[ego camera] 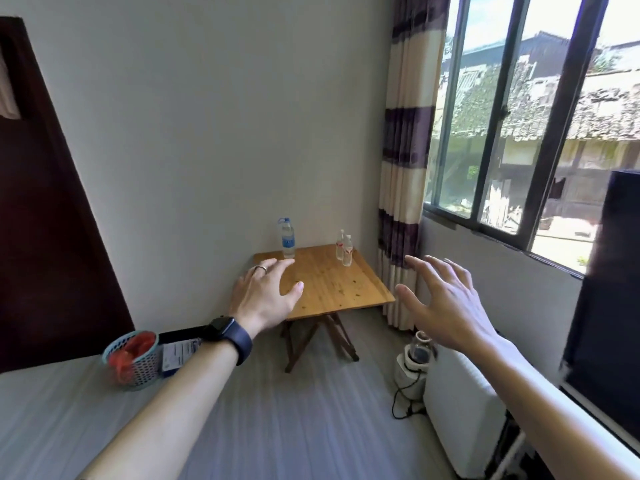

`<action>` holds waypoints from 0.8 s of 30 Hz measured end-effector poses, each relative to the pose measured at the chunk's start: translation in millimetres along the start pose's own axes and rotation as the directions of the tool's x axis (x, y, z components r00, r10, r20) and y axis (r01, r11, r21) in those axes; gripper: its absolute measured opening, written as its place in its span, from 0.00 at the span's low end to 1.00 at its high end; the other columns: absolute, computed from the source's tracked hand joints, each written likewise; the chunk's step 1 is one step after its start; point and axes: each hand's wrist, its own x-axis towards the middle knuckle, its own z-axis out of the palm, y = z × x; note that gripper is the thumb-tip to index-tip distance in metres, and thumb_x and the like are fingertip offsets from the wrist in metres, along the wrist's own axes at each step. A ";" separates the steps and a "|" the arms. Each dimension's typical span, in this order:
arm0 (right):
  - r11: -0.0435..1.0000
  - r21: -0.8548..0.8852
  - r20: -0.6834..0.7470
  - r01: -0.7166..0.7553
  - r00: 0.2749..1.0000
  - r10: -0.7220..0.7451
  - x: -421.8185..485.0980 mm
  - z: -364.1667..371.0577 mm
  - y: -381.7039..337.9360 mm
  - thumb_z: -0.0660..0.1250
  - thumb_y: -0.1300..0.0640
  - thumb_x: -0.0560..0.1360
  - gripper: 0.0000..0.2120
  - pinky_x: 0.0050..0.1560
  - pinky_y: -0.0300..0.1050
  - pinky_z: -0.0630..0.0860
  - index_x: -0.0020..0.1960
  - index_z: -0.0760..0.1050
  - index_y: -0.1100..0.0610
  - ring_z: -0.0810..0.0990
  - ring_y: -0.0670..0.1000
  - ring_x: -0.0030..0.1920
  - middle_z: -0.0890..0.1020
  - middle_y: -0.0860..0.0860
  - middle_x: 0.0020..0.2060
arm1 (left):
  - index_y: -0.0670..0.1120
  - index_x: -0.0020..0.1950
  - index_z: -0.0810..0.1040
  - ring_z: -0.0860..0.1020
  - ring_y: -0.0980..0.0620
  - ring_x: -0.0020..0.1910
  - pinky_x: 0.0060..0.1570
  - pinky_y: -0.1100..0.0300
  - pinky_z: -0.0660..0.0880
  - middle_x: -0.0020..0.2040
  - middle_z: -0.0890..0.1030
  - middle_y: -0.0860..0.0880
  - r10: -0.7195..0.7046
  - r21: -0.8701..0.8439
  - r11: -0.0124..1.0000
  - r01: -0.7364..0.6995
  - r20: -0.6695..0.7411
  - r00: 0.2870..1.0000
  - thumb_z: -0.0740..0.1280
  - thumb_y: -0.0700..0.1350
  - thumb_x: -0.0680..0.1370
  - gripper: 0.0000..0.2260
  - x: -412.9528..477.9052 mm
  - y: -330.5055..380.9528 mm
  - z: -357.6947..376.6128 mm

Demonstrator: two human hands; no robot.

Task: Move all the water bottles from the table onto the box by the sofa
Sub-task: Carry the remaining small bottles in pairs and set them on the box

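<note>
A small wooden folding table stands in the corner under the window. On its far left edge stands a tall clear bottle with a blue label. Two small clear bottles with red labels stand close together at its far right. My left hand, with a ring and a dark watch, reaches forward with spread fingers and holds nothing. My right hand is stretched out to the right of the table, fingers spread, empty. Both hands are well short of the bottles. No box or sofa is in view.
A blue mesh basket with something red in it sits on a pale surface at the left. A striped curtain hangs by the window. A white appliance with a cable and a white panel stand on the floor at right. A dark screen fills the right edge.
</note>
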 end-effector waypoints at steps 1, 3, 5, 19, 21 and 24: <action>1.000 -0.003 -0.002 -0.003 1.000 0.003 18.4 7.3 2.5 0.57 0.33 0.78 0.30 0.76 0.56 0.59 0.78 0.57 0.38 0.50 0.53 0.78 0.63 0.46 0.78 | 0.57 0.75 0.69 0.66 0.47 0.74 0.72 0.49 0.65 0.76 0.68 0.50 0.004 -0.006 1.000 -0.004 0.006 1.000 0.64 0.59 0.80 0.24 19.6 -2.1 6.0; 1.000 0.000 -0.008 -0.010 1.000 0.010 53.6 23.7 10.2 0.56 0.32 0.78 0.31 0.76 0.56 0.59 0.78 0.57 0.38 0.50 0.53 0.78 0.63 0.46 0.78 | 0.57 0.75 0.69 0.66 0.47 0.74 0.72 0.48 0.65 0.76 0.68 0.51 0.023 -0.017 1.000 -0.023 0.025 0.999 0.64 0.59 0.80 0.24 55.8 -7.5 21.1; 1.000 0.010 -0.018 -0.017 1.000 0.017 89.8 41.4 19.7 0.56 0.32 0.78 0.31 0.76 0.56 0.59 0.79 0.57 0.38 0.50 0.53 0.78 0.63 0.46 0.78 | 0.57 0.75 0.69 0.66 0.48 0.74 0.71 0.47 0.65 0.76 0.68 0.52 0.034 -0.021 0.999 -0.034 0.035 0.999 0.64 0.59 0.80 0.24 92.6 -13.6 38.3; 0.998 0.067 0.026 0.012 1.000 -0.014 380.6 172.9 129.5 0.56 0.32 0.78 0.30 0.75 0.58 0.61 0.77 0.60 0.39 0.54 0.57 0.78 0.65 0.47 0.77 | 0.55 0.75 0.69 0.69 0.50 0.72 0.72 0.50 0.66 0.73 0.71 0.54 -0.035 -0.035 0.999 0.036 0.011 0.999 0.64 0.57 0.81 0.22 360.8 -22.2 172.7; 0.996 0.085 0.055 0.009 0.998 -0.014 414.7 194.8 143.0 0.56 0.32 0.78 0.29 0.74 0.59 0.62 0.77 0.60 0.39 0.55 0.57 0.77 0.65 0.47 0.77 | 0.55 0.75 0.70 0.68 0.49 0.73 0.72 0.50 0.65 0.74 0.70 0.53 -0.055 -0.032 0.998 0.056 0.025 0.998 0.64 0.56 0.81 0.22 390.7 -31.4 193.8; 0.995 0.098 0.105 0.002 0.994 -0.013 454.8 234.0 162.1 0.57 0.33 0.78 0.29 0.75 0.57 0.61 0.77 0.60 0.39 0.55 0.56 0.77 0.66 0.47 0.76 | 0.55 0.75 0.69 0.66 0.47 0.74 0.73 0.47 0.65 0.75 0.68 0.51 -0.109 -0.051 0.992 0.112 0.068 0.992 0.64 0.57 0.81 0.23 429.3 -52.5 232.6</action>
